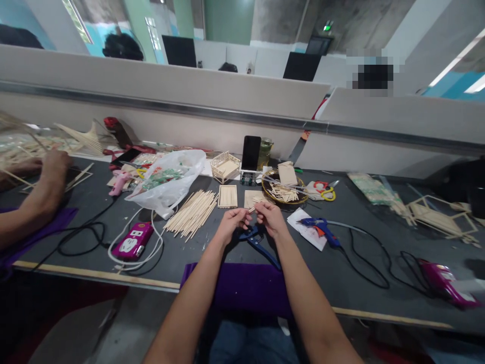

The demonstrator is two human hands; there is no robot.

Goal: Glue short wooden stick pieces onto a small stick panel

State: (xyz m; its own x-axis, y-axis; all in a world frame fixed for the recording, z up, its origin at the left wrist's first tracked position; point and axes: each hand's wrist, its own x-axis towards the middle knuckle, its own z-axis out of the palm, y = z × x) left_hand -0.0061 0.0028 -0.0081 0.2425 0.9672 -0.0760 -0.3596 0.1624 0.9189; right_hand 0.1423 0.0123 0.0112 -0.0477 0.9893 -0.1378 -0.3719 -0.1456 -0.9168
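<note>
My left hand (235,222) and my right hand (270,217) meet above the desk, fingers pinched. Between their fingertips shows a short pale wooden stick (252,209), partly covered by the fingers. Just below lies a pair of blue-handled cutters (259,244). Behind the hands is a thin square wooden board (253,197), and left of it a small stick-built panel (228,196). A pile of wooden sticks (192,212) spreads left of my left hand. Right of my right hand a blue glue gun (322,227) rests partly on white paper (303,222).
A basket of short sticks (271,191), a phone on a stand (250,152) and a stick-built frame (225,167) stand behind. A plastic bag (170,177) and magenta power strip (133,240) lie left. Cables cross the right. A co-worker's hand (56,164) is far left.
</note>
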